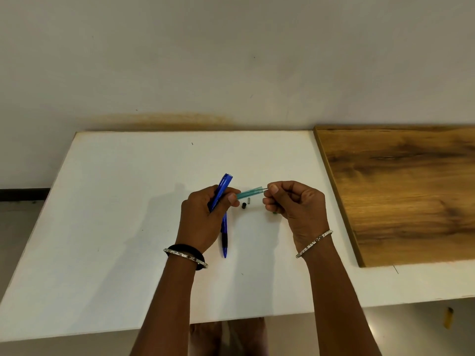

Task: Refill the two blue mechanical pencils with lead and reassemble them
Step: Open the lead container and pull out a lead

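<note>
My left hand point(205, 214) grips one blue mechanical pencil point(223, 187), its top end pointing up and away, and pinches the near end of a clear teal lead case point(250, 194) between thumb and fingertip. My right hand point(293, 204) pinches something thin at the case's open far end; it looks like a lead. The second blue pencil point(225, 237) with a black grip lies on the white table point(115, 227) under my left hand, tip toward me. A small black cap point(243, 206) and a small grey piece point(248, 201) lie below the case.
A wooden board point(411, 191) covers the table's right part, its edge close to my right hand. A wall stands behind the table. Beyond the near table edge the floor shows, with a small yellow object point(448, 321) on it.
</note>
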